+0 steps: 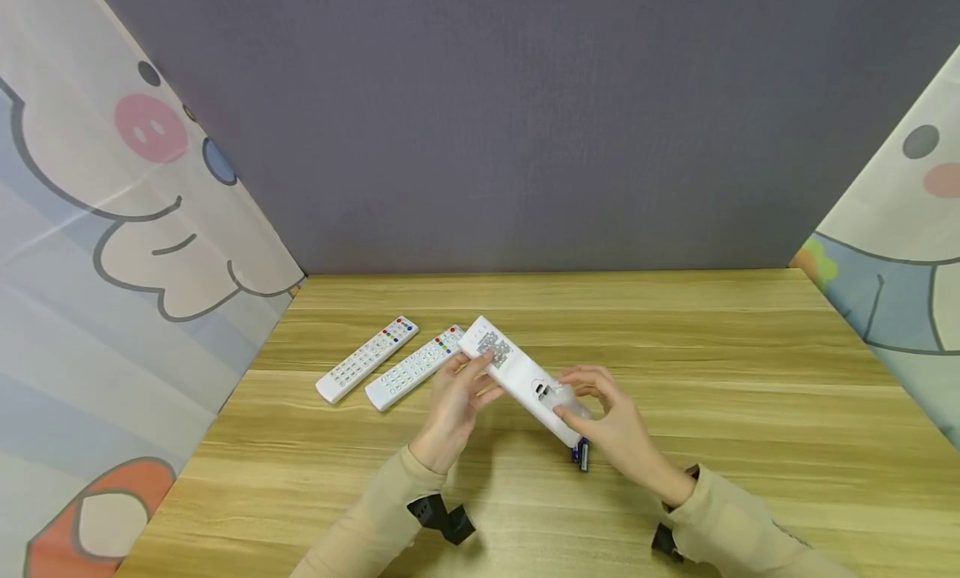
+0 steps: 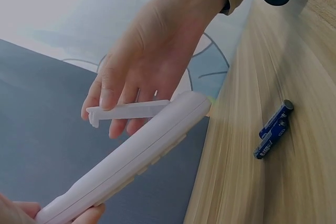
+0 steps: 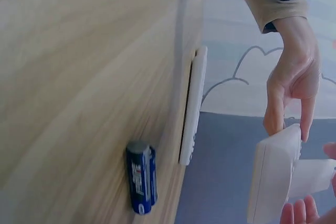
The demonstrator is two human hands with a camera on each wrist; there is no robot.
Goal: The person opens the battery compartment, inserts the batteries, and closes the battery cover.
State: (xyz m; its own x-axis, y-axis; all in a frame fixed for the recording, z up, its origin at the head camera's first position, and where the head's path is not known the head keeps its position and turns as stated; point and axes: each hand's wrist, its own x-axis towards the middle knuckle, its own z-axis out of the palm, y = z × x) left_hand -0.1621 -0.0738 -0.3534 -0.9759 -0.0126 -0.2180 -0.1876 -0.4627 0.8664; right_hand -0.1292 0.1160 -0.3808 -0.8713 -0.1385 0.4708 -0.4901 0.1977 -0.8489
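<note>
a white plastic remote control (image 1: 517, 380) is held above the light wood-grain surface (image 1: 712, 353), its back turned up and tilted, with a grey printed label near its upper left end. that end is pinched between the thumb and fingers of the left hand (image 1: 453, 403). by the right hand (image 1: 618, 420), a thin pale translucent battery cover (image 2: 128, 111) is pinched between thumb and fingertips at the lower half of the remote. the cover is seen angled away from the casing, and dark contacts are exposed in the compartment; whether its inner end is touching the casing cannot be told.

two blue cylindrical batteries (image 3: 140, 179) are laid close together on the surface, partly hidden in the head view by the lower end of the held remote.

to the left, two white remote controls with coloured buttons (image 1: 367, 360) are laid face up, slanted and nearly parallel, apart from each other. the upper end of the nearer one is overlapped in the head view by the held remote.

beige sleeves (image 1: 375, 520) and black wrist-mounted devices (image 1: 442, 515) are noted on both arms. the surface is backed by a plain dark grey panel (image 1: 525, 128) and flanked by cartoon-printed sheets (image 1: 82, 336).
</note>
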